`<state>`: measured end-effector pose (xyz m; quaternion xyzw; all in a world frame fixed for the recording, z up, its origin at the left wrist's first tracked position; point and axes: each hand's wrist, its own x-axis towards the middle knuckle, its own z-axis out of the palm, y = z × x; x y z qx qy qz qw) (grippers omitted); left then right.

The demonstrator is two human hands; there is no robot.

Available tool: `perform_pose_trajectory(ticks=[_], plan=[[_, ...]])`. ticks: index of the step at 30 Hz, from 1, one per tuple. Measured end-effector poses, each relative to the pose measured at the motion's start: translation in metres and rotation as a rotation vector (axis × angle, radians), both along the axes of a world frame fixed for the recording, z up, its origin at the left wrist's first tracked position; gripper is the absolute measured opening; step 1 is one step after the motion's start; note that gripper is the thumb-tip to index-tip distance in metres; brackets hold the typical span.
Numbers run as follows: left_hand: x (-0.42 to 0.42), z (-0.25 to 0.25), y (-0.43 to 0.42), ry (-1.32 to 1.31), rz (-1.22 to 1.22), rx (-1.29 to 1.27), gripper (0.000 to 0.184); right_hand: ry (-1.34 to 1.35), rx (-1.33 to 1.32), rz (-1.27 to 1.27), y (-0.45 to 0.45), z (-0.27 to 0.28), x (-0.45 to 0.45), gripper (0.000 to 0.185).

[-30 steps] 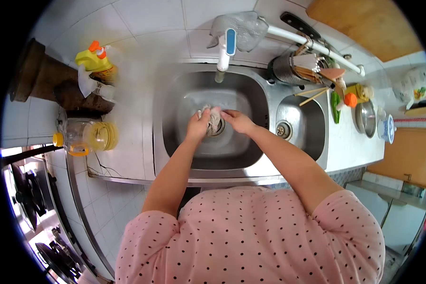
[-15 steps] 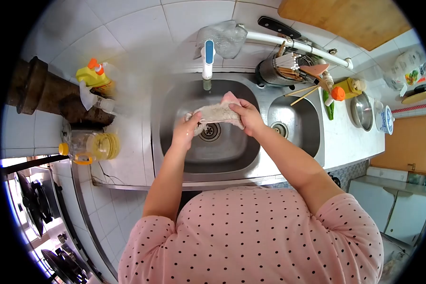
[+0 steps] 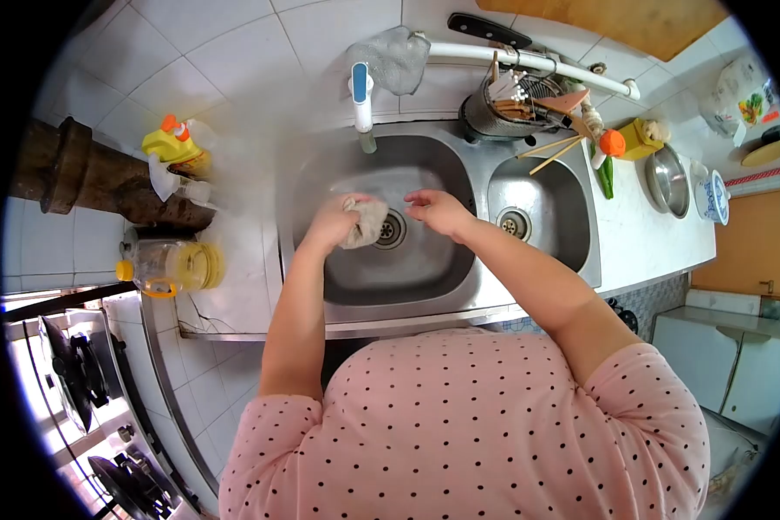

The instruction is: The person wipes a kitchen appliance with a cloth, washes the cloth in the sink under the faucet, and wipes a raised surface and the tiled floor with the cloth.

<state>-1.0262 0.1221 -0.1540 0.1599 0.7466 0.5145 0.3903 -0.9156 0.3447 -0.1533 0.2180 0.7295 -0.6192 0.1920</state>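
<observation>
My left hand point(image 3: 330, 223) grips a bunched, greyish-white dishcloth point(image 3: 366, 223) over the large sink basin point(image 3: 390, 282). The cloth hangs left of the drain strainer point(image 3: 392, 229) and partly covers it from view. To the right of the drain, my right hand point(image 3: 439, 212) is apart from the cloth, its fingers loosely bent and spread with nothing in them. Beyond both hands, the white faucet point(image 3: 363, 100) with a blue-topped handle stands at the back of the basin. No running water shows.
A smaller basin point(image 3: 537, 195) lies to the right, with chopsticks point(image 3: 555, 152) across its back. Behind it stands a utensil holder point(image 3: 503, 117). A steel bowl point(image 3: 667, 180) sits on the right counter. Left are an oil jug point(image 3: 178, 264) and a yellow spray bottle point(image 3: 178, 149).
My right hand has let go of the cloth and moved slightly apart. The cloth, stretched between both hands before, is now bunched in my left hand. The view has shifted slightly.
</observation>
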Motion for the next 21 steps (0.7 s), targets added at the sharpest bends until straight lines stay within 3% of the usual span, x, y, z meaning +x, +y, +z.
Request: perform_pose_trajectory(ticks=[3,4,7,8,11,12,17,20,21], plan=[[-0.005,-0.015,-0.004,-0.186,0.246,0.274,0.043,0.015,0.001,0.027,-0.009,0.006,-0.003,0.038],[-0.008,-0.009,-0.010,0.292,-0.140,-0.337,0.034,0.052,-0.009,0.018,-0.010,0.006,-0.003,0.038],[-0.004,0.009,-0.015,-0.182,0.242,0.107,0.029,0.250,0.181,0.078,-0.016,0.004,-0.005,0.038],[-0.003,0.013,-0.016,-0.237,0.255,0.298,0.028,0.230,0.088,0.057,-0.017,0.004,-0.004,0.037],[0.014,0.050,-0.005,-0.396,0.331,0.500,0.027,0.410,0.012,0.072,-0.029,0.020,-0.001,0.036],[0.015,0.050,-0.004,-0.402,0.306,0.544,0.026,0.508,0.102,0.067,-0.032,0.024,-0.001,0.038],[0.023,0.074,-0.006,-0.383,0.303,0.435,0.025,0.908,0.453,0.092,-0.035,0.034,-0.006,0.037],[0.025,0.084,-0.018,-0.311,0.357,0.403,0.024,0.905,0.473,0.400,-0.024,0.025,-0.020,0.027],[0.024,0.085,-0.023,-0.281,0.380,0.385,0.024,0.762,0.463,0.369,-0.026,0.031,-0.019,0.025]])
